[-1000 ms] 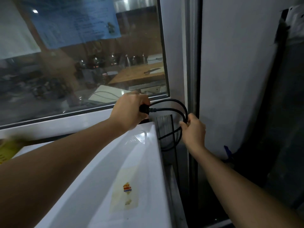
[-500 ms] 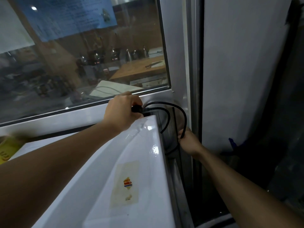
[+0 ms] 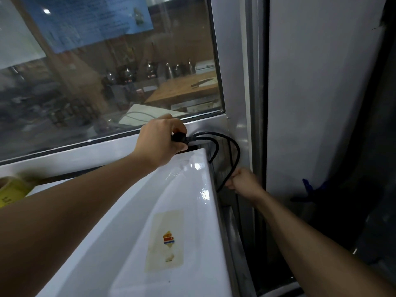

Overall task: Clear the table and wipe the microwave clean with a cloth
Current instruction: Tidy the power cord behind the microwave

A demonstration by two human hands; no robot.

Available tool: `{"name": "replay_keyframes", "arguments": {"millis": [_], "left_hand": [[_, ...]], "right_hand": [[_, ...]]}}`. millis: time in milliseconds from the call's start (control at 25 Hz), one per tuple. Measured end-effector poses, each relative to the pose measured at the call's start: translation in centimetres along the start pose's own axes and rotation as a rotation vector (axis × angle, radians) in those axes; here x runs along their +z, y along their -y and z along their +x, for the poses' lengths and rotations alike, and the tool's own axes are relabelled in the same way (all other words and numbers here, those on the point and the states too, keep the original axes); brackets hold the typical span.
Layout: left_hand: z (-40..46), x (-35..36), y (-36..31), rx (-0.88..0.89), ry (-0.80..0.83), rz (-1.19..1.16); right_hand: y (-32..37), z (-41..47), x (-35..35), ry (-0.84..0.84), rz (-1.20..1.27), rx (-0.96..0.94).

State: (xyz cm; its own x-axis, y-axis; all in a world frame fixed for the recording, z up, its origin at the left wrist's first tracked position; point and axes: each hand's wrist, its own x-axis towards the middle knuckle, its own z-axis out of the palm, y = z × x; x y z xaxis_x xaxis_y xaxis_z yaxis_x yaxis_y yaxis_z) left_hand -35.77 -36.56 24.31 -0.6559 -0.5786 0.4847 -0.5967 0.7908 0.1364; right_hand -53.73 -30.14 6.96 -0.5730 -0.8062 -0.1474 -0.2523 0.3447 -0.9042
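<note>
Left hand [image 3: 159,142] reaching over the back right corner of the white microwave [image 3: 132,232], fingers curled round the black plug [image 3: 179,138] and holding it just above the top's rear edge, close under the window [image 3: 111,67] frame. From the plug, black cord [image 3: 234,155] arcing right in loops, then dropping down the narrow gap between the microwave's right side and the metal frame [image 3: 237,82]. Right hand [image 3: 244,184] lower in that gap, beside the microwave's right edge, fingers closed on the cord where the outer loop comes down; exact finger lie partly hidden by the knuckles. Both forearms stretched forward, left across the glossy top, right along the side. On the top, nearer the camera, a worn pale sticker [image 3: 166,241] with a small red, yellow and blue mark. At far left, a blurred yellow thing [image 3: 11,189] sitting at the top's edge, too soft to identify. Behind the glass, a blue sheet [image 3: 85,20] stuck high on the pane, a wooden counter with a knife, and metal pots, all dim. White wall panel [image 3: 321,93] to the right of the frame, with something dark blue [image 3: 308,189] low against it.
</note>
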Motion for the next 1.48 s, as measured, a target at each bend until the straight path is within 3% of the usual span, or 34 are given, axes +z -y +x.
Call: {"name": "replay_keyframes", "arguments": {"millis": [200, 960, 1200, 1480], "left_hand": [[-0.6, 0.4, 0.8, -0.026, 0.029, 0.010], [-1.7, 0.7, 1.5, -0.048, 0.025, 0.014], [-1.5, 0.7, 1.9, -0.059, 0.015, 0.003], [-1.3, 1.3, 2.3, -0.071, 0.013, 0.012]], "right_hand": [[-1.9, 0.2, 2.5, 0.209, -0.030, 0.000], [-3.5, -2.1, -0.1, 0.224, 0.067, 0.064], [-2.3, -2.2, 1.7, 0.341, 0.060, 0.046], [-3.1, -2.1, 0.2, 0.215, 0.049, 0.057]]}}
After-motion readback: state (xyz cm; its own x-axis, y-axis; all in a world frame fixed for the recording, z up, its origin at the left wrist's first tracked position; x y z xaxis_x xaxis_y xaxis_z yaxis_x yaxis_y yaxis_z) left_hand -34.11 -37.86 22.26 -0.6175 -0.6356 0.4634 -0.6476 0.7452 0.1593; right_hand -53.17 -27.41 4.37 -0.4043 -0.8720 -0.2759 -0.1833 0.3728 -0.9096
